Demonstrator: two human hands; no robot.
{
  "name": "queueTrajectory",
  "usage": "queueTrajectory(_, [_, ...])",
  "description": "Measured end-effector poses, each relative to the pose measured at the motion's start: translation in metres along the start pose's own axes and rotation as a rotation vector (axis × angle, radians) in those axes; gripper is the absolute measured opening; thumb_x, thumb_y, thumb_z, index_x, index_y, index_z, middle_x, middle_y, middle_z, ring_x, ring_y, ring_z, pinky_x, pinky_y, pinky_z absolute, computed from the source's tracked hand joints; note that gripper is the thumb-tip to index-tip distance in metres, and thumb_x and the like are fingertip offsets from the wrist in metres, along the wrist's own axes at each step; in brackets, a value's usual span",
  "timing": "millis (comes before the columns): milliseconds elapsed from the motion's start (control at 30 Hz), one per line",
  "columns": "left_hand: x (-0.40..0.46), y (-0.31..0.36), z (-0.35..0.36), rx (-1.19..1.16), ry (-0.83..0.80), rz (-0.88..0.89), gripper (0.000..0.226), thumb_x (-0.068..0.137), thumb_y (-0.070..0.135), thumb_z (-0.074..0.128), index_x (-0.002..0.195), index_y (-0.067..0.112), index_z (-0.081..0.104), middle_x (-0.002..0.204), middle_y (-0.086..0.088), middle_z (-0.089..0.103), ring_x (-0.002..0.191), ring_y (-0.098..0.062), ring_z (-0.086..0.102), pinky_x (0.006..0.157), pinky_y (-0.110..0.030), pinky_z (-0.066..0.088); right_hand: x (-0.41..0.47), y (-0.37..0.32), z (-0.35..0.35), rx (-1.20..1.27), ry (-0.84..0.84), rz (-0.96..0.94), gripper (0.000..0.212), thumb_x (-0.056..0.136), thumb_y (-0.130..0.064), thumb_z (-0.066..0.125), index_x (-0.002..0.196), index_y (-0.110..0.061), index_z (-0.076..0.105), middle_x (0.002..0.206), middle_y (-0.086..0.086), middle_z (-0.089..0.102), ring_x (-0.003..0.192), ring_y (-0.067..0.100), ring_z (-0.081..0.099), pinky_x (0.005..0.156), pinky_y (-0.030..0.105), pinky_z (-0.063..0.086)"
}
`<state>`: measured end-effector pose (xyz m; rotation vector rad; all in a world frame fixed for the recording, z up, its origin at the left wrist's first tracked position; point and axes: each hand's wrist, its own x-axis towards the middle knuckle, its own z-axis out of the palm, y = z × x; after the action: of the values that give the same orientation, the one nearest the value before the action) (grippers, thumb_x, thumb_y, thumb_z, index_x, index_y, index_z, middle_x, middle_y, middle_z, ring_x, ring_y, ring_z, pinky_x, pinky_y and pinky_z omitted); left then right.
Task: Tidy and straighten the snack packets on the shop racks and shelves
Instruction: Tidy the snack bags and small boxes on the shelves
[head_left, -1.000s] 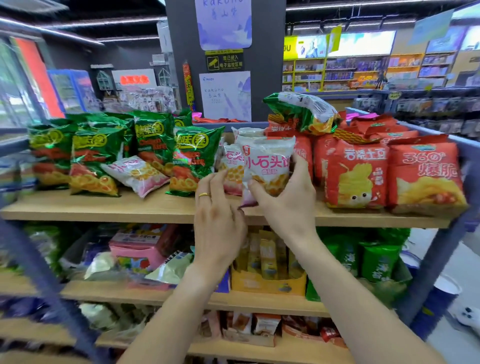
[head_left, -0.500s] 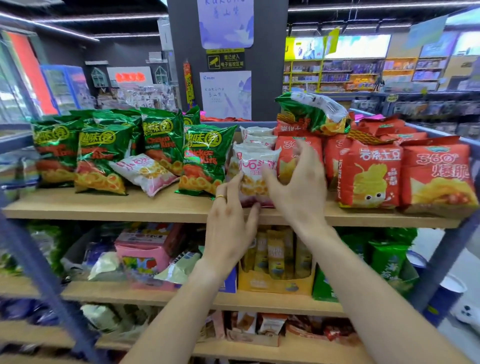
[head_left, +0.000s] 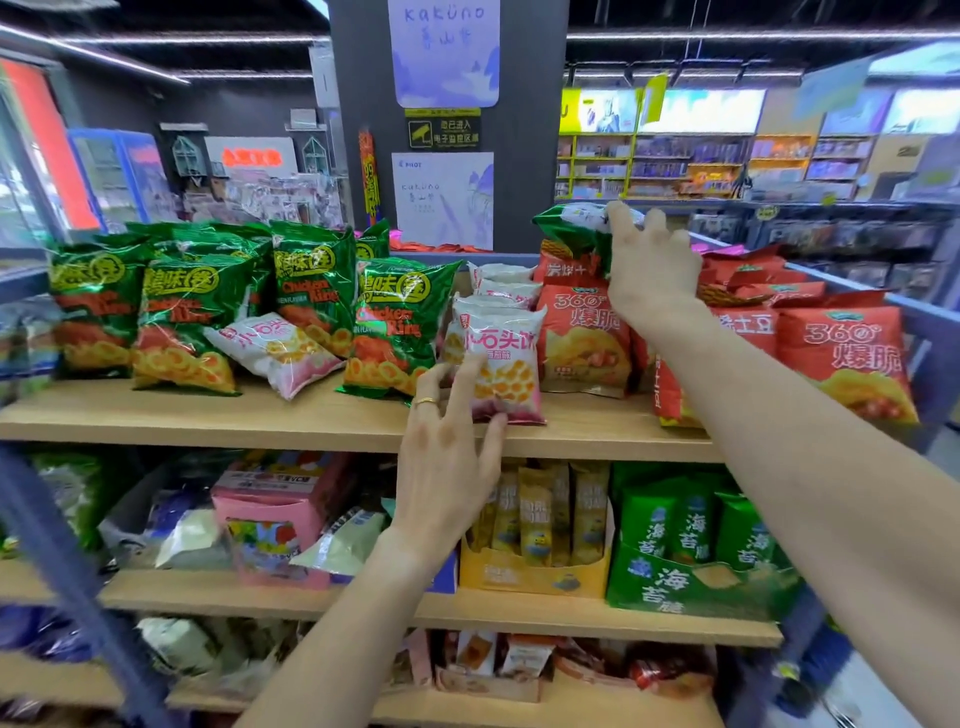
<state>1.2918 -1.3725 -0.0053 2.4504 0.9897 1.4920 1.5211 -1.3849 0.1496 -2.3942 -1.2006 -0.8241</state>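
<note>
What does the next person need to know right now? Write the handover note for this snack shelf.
Left hand: open, fingers touching the upright white-and-pink packet at the front of the top shelf.
Right hand: reaching up onto the green packet lying on top of the red bags; whether it grips the packet cannot be told.
Done: the white-and-pink packet stands in its row, between the green Chicken Ring bags and the red bags.
Left: move that stray green packet off the red bags; stand up the white-and-pink packet lying flat among the green bags; straighten the lower shelves.
</note>
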Motion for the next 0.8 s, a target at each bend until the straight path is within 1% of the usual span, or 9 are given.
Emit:
queueTrajectory(100, [0.000,0.003,0.001,0.032,0.003,0.016,0.059,0.098,0.037,0.066,0.152,0.036,0.040,0.146,-0.009,0.039,0.121,-0.026,0.054,0.085,-0.031,0.058,-0.001,0.002,-0.004,-0.007,0.115,-0.046,0.070,0.081,0.008,0.068,0.142,-0.011,0.039,0.127,0.023,0.052,0.109,0.047,0.055,0.067,0.046,0.044])
queueTrajectory(200, [0.000,0.005,0.002,0.043,0.027,0.024,0.058,0.099,0.039,0.066,0.152,0.037,0.042,0.151,-0.011,0.035,0.131,-0.030,0.048,0.097,-0.038,0.056,-0.007,0.003,-0.007,0.044,0.291,-0.071,0.058,0.087,0.007,0.061,0.139,-0.011,0.045,0.126,0.021,0.056,0.106,0.047,0.058,0.064,0.045,0.053])
queueTrajectory(300, [0.003,0.012,-0.002,0.058,0.074,0.032,0.058,0.099,0.042,0.066,0.152,0.037,0.043,0.155,-0.011,0.032,0.137,-0.028,0.041,0.104,-0.039,0.051,-0.028,0.004,-0.025,0.206,0.500,-0.137,0.046,0.094,-0.008,0.060,0.137,-0.016,0.048,0.131,0.013,0.059,0.107,0.039,0.062,0.070,0.045,0.059])
queueTrajectory(367, [0.005,0.018,-0.007,0.052,0.110,0.045,0.057,0.099,0.042,0.066,0.151,0.034,0.045,0.153,-0.010,0.035,0.137,-0.026,0.041,0.108,-0.039,0.048,-0.050,0.007,-0.041,0.434,0.507,-0.181,0.050,0.095,-0.017,0.064,0.141,-0.019,0.045,0.125,0.005,0.063,0.104,0.026,0.064,0.077,0.037,0.056])
queueTrajectory(433, [0.006,0.023,-0.012,0.030,0.150,0.053,0.057,0.099,0.041,0.066,0.151,0.029,0.047,0.150,-0.008,0.040,0.138,-0.024,0.040,0.112,-0.036,0.041,-0.082,0.009,-0.059,0.777,0.401,-0.184,0.052,0.095,-0.023,0.068,0.141,-0.020,0.044,0.110,-0.008,0.065,0.090,0.011,0.064,0.075,0.026,0.053])
queueTrajectory(500, [0.003,0.029,-0.021,-0.044,0.185,0.044,0.052,0.102,0.037,0.063,0.150,0.022,0.048,0.147,-0.005,0.045,0.137,-0.018,0.041,0.114,-0.032,0.038,-0.117,0.009,-0.069,1.156,0.173,-0.137,0.050,0.096,-0.024,0.069,0.140,-0.021,0.045,0.113,-0.015,0.068,0.095,0.002,0.067,0.080,0.019,0.055])
queueTrajectory(567, [-0.004,0.032,-0.030,-0.216,0.184,-0.008,0.046,0.107,0.034,0.055,0.150,0.019,0.047,0.143,0.002,0.050,0.135,-0.009,0.045,0.113,-0.032,0.041,-0.146,0.010,-0.068,1.446,-0.090,-0.055,0.049,0.096,-0.025,0.069,0.140,-0.025,0.047,0.118,-0.008,0.073,0.104,0.005,0.070,0.088,0.029,0.057])
queueTrajectory(733, [-0.020,0.038,-0.059,-0.741,0.012,-0.308,0.054,0.103,0.052,0.044,0.152,0.029,0.043,0.128,0.035,0.061,0.128,0.009,0.052,0.105,-0.017,0.045,-0.183,0.008,-0.043,1.607,-0.495,0.063,0.051,0.078,-0.052,0.072,0.128,-0.046,0.060,0.126,-0.009,0.071,0.123,0.013,0.063,0.111,0.047,0.044])
queueTrajectory(800, [-0.022,0.031,-0.066,-0.812,-0.011,-0.410,0.054,0.097,0.057,0.053,0.145,0.031,0.052,0.125,0.030,0.066,0.124,0.005,0.059,0.105,-0.025,0.049,-0.189,-0.002,-0.036,1.641,-0.611,0.091,0.058,0.069,-0.057,0.076,0.125,-0.047,0.063,0.133,-0.010,0.066,0.126,0.013,0.061,0.112,0.048,0.044])
